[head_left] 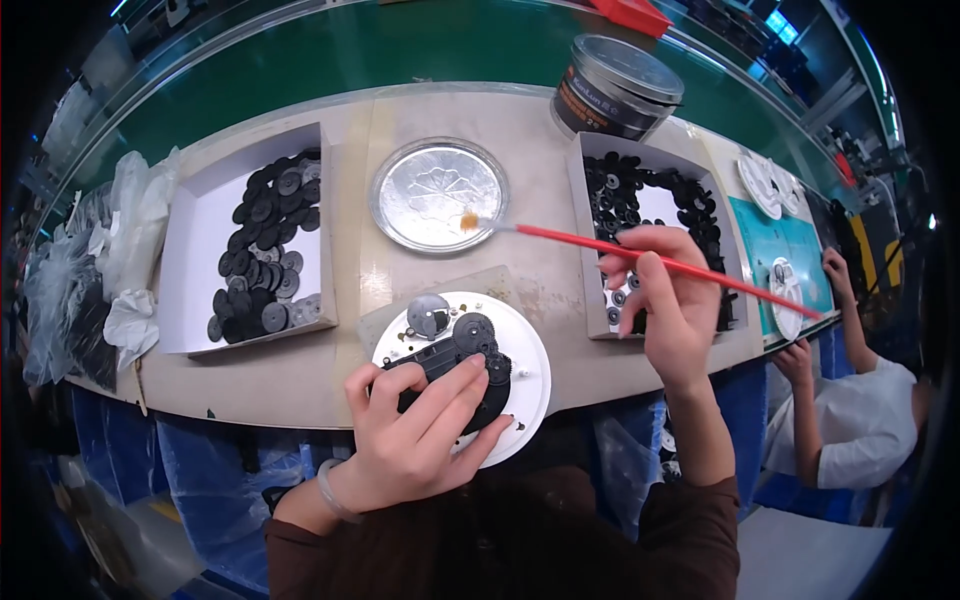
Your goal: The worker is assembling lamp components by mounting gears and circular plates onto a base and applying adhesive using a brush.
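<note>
My right hand [665,300] pinches a thin brush [640,252] with a long red handle. The brush points left, and its amber-coloured tip is over the near right part of a round silver metal lid [425,190]. In front of me, my left hand [415,425] grips a white round gear base [533,375] with its fingers on the black parts. On that base are a black gear [474,333], a smaller black gear beside the fingertips, a black housing and a shiny round motor [428,316]. My left palm and fingers hide part of the base.
A white box [185,270] of black and grey gears stands at left, beside crumpled plastic bags [140,215]. Another box [592,295] with black parts is at right. Behind it stands a metal tin [615,90]. Farther right, a co-worker's hands [797,360] touch a white round part.
</note>
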`<state>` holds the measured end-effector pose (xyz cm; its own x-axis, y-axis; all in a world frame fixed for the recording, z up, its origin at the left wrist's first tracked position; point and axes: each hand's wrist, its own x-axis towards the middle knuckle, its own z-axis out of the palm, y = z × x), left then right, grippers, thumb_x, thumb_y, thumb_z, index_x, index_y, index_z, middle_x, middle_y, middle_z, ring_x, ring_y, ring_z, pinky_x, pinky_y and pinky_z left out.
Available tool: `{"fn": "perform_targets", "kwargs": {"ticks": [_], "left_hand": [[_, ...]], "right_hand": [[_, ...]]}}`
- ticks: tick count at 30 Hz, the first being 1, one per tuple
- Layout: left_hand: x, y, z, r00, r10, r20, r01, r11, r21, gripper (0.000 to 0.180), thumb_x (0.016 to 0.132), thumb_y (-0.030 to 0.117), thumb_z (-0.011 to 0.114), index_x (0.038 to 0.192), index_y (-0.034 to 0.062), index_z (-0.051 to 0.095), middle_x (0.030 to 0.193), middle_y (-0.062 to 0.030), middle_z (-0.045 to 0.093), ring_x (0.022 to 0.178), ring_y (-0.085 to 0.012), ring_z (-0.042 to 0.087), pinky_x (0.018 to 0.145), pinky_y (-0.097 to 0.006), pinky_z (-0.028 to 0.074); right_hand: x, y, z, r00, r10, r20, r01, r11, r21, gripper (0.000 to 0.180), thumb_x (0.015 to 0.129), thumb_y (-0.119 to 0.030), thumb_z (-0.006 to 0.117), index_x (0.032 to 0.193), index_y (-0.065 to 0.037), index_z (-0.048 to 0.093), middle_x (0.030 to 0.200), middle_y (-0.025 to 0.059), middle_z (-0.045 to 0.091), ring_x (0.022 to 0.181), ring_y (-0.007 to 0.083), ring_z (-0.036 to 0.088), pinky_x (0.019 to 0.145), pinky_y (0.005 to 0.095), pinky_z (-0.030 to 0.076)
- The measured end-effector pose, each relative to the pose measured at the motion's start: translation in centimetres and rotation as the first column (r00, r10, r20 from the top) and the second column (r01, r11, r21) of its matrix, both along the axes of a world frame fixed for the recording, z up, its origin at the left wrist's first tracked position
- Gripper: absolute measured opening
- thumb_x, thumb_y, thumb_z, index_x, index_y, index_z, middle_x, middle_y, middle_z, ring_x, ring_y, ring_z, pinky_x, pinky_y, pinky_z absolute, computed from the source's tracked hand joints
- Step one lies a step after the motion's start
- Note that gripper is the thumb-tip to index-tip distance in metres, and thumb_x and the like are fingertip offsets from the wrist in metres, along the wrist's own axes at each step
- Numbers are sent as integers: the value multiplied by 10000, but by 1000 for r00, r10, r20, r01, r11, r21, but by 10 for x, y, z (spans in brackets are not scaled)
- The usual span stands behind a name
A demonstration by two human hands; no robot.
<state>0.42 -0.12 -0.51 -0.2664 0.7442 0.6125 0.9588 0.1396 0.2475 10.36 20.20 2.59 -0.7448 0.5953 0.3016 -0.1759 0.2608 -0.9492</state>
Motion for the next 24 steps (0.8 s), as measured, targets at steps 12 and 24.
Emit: {"fn": "perform_targets", "kwargs": {"ticks": [12, 24], "left_hand": [[-10, -18, 24, 996, -91, 20, 92, 992, -85, 304, 630, 309, 710, 803, 80, 611, 816, -42, 458, 826, -227, 400, 709, -382, 314], [-209, 141, 36, 906, 218, -364, -345, 877, -334, 193, 687, 210, 617, 716, 22, 651, 825, -109, 518, 896, -261, 446, 756, -353, 387]], "right_hand": [[48, 54, -10, 947, -149, 286, 156, 988, -3, 296, 878, -150, 467, 1138, -9, 470, 754, 93, 598, 567, 83, 542, 402, 144, 384], [173, 79, -17, 786, -570, 239, 505, 815, 285, 306, 881, -141, 480, 1161, -23, 451, 848, 65, 584, 586, 74, 538, 454, 143, 381]]}}
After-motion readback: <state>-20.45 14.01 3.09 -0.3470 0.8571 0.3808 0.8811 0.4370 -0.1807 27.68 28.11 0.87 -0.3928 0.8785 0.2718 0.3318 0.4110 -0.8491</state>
